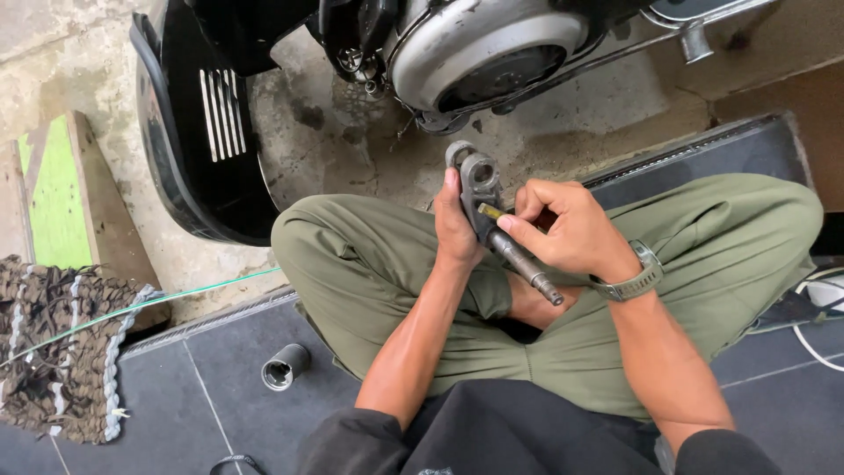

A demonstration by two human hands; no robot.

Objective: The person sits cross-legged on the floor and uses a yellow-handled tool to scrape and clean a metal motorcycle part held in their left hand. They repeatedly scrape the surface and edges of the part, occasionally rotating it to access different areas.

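Your right hand (563, 230) is pinching its fingers (527, 200) narrow on a small yellowish piece (490, 211) set against the metal part (482, 189). Your left hand (455, 230) is wrapping the part from behind, thumb lying along its side, fingers closed around it. The part is dull grey cast metal with a rounded head and a round hole through it, and a smooth steel shaft (526, 264) is running down from it to a stepped tip. You are holding it above your lap, between your knees, clear of the floor. A metal watch (635, 280) is sitting on your right wrist.

Your olive trousers (369, 264) are folding softly as you are sitting cross-legged on dark matte tiles (220, 352). A short steel socket (285, 366), hollow and shiny, is lying on the tiles near your left knee. Farther left, a coarse woven mat (61, 352) is lying under a thin green line (176, 297), with a green-faced wooden board (57, 193) beyond it. Ahead, on rough stained concrete (334, 149), a glossy black slotted panel (198, 132) is standing beside a scooter's rounded grey engine casing (483, 44). Nothing is coming between you and the part.
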